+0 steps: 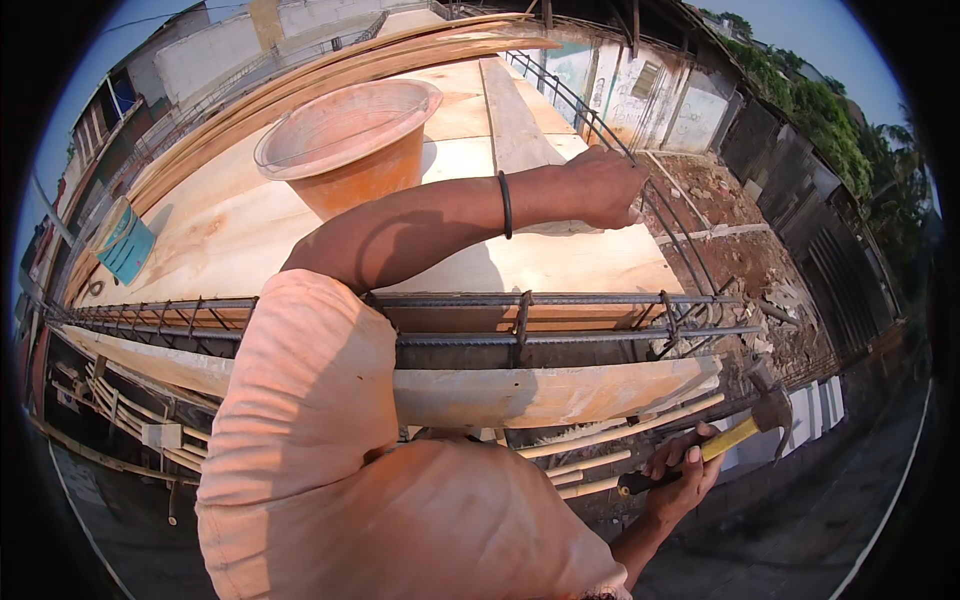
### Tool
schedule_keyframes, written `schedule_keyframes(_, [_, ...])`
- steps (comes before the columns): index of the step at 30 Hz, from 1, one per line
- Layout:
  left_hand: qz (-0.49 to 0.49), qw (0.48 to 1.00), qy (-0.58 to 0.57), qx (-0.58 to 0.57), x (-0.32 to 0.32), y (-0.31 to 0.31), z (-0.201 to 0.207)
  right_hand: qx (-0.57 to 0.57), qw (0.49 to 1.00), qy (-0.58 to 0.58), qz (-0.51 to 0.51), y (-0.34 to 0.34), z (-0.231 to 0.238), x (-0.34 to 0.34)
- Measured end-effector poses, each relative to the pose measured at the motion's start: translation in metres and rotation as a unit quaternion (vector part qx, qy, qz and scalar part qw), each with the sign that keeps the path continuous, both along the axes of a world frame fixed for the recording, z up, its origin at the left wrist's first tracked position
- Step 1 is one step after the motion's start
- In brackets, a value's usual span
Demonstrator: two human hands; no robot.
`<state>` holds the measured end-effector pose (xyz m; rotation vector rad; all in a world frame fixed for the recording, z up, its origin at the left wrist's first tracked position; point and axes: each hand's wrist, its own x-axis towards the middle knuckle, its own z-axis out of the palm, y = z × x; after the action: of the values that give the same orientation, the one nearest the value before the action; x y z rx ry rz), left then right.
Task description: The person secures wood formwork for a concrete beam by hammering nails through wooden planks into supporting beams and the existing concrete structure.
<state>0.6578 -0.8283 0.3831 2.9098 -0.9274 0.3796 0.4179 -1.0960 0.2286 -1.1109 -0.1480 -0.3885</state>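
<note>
My left arm, with a black band on the wrist, reaches across the plywood sheets [560, 262]. At the sheets' right edge my left hand [602, 188] is closed in a fist, close against the steel bars [676, 225] there. Its fingers are mostly turned away, so what they grip, if anything, is hidden. Lower right, my right hand [684, 478] is wrapped round a claw hammer [738, 437] with a yellow and black handle. The hammer's head points up and right, beyond the end of a long form board [560, 392], apart from the wood.
A rebar cage [450, 300] runs crosswise before me. On the plywood stand a large orange tub [360, 178] and a small turquoise pail [127, 250]. Long timber strips [300, 85] and a loose plank [515, 120] lie farther back. Bamboo poles [610, 432] sit below the form board.
</note>
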Motion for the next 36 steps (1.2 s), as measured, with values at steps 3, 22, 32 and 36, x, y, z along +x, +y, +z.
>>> schedule_keyframes(3, [0.088, 0.995, -0.011, 0.042, -0.019, 0.066, 0.011, -0.016, 0.999, -0.035, 0.013, 0.012, 0.034, 0.008])
schedule_keyframes(22, [0.338, 0.94, -0.035, 0.033, -0.178, 0.207, 0.06, -0.133, 0.984, 0.054, 0.108, 0.073, 0.105, 0.053])
schedule_keyframes(32, [0.303, 0.943, 0.077, -0.11, -0.187, 0.226, 0.093, -0.193, 0.972, 0.047, 0.128, 0.086, 0.135, 0.077])
schedule_keyframes(36, [0.228, 0.966, 0.114, -0.037, -0.184, 0.217, 0.086, -0.262, 0.939, 0.028, 0.221, 0.12, 0.186, 0.105])
